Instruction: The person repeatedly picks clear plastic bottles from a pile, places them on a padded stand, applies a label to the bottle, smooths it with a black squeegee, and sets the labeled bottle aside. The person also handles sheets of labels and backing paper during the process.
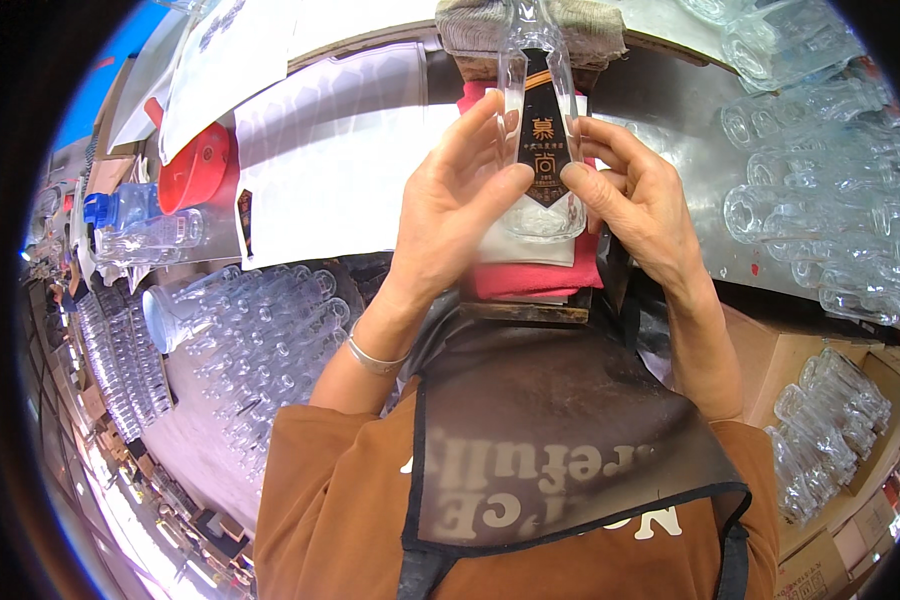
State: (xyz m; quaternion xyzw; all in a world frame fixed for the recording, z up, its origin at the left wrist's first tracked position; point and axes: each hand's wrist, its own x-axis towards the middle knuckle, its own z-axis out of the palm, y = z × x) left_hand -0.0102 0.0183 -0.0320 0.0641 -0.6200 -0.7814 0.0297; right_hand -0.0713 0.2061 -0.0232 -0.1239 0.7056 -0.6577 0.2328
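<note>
A clear glass bottle [548,222] lies tilted back with its neck pointing away from me. A dark pointed label [543,120] with gold print and an orange stripe covers its upper face. My left hand [457,195] curves round the bottle's left side, thumb against the label's lower left edge. On the other side my right hand [645,200] holds the glass, its thumb at the label's lower right edge. Beneath the bottle are a pink-red cloth [535,280] and some white paper. A rolled beige cloth [470,35] supports the bottle's neck end.
White sheets [320,160] cover the bench at left, near a red plastic scoop [195,168] and a blue-capped container [130,205]. Several clear bottles lie at right [810,210]; more stand at lower left [260,350]. A cardboard box [895,400] holds glass bottles at lower right.
</note>
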